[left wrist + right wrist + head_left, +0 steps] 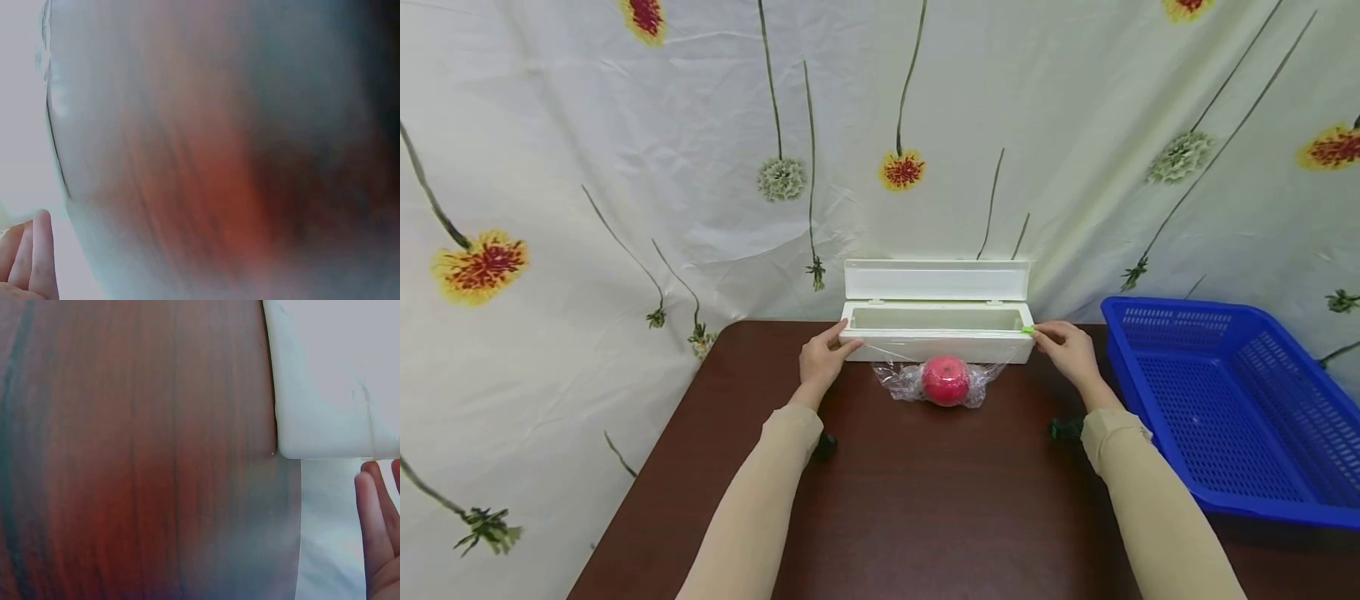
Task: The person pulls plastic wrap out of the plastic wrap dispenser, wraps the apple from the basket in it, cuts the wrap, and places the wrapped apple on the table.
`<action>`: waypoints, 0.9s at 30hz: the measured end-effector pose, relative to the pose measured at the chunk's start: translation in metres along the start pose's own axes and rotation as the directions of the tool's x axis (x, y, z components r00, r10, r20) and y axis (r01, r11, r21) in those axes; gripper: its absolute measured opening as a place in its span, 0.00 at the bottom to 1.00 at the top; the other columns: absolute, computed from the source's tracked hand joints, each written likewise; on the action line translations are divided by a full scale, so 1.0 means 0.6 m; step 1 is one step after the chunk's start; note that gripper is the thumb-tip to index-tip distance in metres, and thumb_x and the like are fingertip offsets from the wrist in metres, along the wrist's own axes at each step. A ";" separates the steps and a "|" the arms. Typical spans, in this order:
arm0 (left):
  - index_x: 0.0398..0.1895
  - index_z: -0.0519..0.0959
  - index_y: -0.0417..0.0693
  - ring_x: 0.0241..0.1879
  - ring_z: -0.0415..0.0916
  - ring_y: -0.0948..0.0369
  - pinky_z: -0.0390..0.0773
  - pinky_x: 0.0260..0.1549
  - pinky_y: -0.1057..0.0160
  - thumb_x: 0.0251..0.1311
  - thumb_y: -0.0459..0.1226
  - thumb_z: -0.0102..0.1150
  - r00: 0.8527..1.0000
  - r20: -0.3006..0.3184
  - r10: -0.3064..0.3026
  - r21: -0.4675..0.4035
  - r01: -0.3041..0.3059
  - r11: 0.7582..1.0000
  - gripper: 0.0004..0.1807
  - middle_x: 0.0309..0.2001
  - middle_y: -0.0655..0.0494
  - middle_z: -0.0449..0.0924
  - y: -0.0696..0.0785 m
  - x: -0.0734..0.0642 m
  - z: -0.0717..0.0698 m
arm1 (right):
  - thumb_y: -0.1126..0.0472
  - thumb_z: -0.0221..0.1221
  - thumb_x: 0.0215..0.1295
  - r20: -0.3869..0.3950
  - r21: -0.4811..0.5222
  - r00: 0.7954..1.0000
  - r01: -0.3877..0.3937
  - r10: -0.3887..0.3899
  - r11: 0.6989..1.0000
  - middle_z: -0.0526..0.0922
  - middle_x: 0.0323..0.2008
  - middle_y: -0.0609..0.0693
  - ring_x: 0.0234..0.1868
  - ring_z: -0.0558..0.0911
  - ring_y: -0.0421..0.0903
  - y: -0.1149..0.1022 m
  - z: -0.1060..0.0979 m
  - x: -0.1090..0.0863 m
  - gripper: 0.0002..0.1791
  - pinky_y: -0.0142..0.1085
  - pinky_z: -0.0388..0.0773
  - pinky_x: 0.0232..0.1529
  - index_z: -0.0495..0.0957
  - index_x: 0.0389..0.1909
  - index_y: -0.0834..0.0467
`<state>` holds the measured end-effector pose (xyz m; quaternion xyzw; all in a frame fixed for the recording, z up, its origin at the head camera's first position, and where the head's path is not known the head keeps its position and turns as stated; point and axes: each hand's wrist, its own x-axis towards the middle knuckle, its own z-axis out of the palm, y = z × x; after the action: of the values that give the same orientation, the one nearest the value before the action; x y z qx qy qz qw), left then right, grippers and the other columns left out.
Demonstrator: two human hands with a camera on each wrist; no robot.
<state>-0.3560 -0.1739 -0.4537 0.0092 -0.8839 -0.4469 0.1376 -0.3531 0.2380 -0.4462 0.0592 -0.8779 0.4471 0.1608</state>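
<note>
A long white cling film dispenser [868,348] stands at the far edge of the table, its lid [936,281] raised. From its front hangs clear film [897,382], which spreads down to the table. On that film sits a red apple [945,381], close against the box front. My left hand [823,357] grips the left end, thumb over the front corner and fingers at the side. At the opposite end, my right hand [1066,350] pinches a small bright green slider [1027,329] on the front rim. In the right wrist view, fingertips [369,481] are right at the box end [325,425].
A blue plastic basket [1180,307] stands at the right of the dark brown table [940,500]. Behind the box hangs a pale floral cloth [715,167]. Dark wrist devices [825,446] show beneath both forearms.
</note>
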 end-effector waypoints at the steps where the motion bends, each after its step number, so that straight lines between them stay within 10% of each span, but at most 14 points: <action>1: 0.63 0.72 0.57 0.48 0.78 0.55 0.76 0.43 0.54 0.51 0.53 0.66 1.000 0.005 -0.001 -0.003 0.001 1.000 0.34 0.52 0.48 0.79 0.001 -0.001 0.000 | 0.57 0.59 0.65 -0.006 -0.013 1.000 -0.005 0.005 1.000 0.79 0.44 0.63 0.36 0.82 0.54 0.000 0.000 -0.001 0.17 0.41 0.80 0.36 0.80 0.46 0.67; 8: 0.65 0.69 0.56 0.51 0.76 0.55 0.76 0.46 0.54 0.50 0.52 0.68 0.998 0.036 -0.059 -0.137 0.063 0.989 0.37 0.51 0.48 0.80 0.002 -0.007 -0.001 | 0.55 0.58 0.65 -0.055 -0.041 0.998 -0.036 0.033 0.999 0.82 0.42 0.62 0.39 0.82 0.56 -0.005 0.009 -0.011 0.19 0.49 0.78 0.39 0.79 0.50 0.63; 15: 0.66 0.68 0.52 0.54 0.74 0.54 0.74 0.51 0.54 0.47 0.44 0.72 0.986 0.097 -0.135 -0.390 0.163 0.906 0.39 0.54 0.45 0.77 -0.002 -0.009 -0.003 | 0.51 0.56 0.67 -0.097 -0.002 0.990 -0.105 0.104 0.994 0.84 0.38 0.61 0.35 0.83 0.56 -0.002 0.016 -0.019 0.20 0.37 0.78 0.32 0.79 0.51 0.61; 21: 0.67 0.66 0.50 0.55 0.74 0.55 0.73 0.51 0.55 0.45 0.43 0.74 0.974 0.132 -0.185 -0.490 0.226 0.842 0.43 0.56 0.45 0.76 -0.005 -0.012 -0.004 | 0.48 0.54 0.68 -0.095 -0.015 0.985 -0.143 0.141 0.990 0.84 0.38 0.61 0.35 0.82 0.55 0.001 0.015 -0.033 0.22 0.45 0.78 0.36 0.78 0.52 0.61; 27: 0.66 0.67 0.47 0.55 0.73 0.54 0.73 0.52 0.55 0.45 0.43 0.74 0.972 0.103 -0.211 -0.520 0.234 0.822 0.42 0.55 0.44 0.76 -0.003 -0.019 -0.008 | 0.49 0.54 0.68 -0.102 -0.012 0.984 -0.148 0.146 0.989 0.84 0.37 0.60 0.34 0.82 0.53 0.004 0.016 -0.048 0.21 0.40 0.76 0.31 0.79 0.51 0.61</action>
<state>-0.3443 -0.1775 -0.4550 0.0649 -0.7222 -0.6857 0.0639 -0.3290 0.2308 -0.4629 -0.0299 -0.8749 0.4516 0.1721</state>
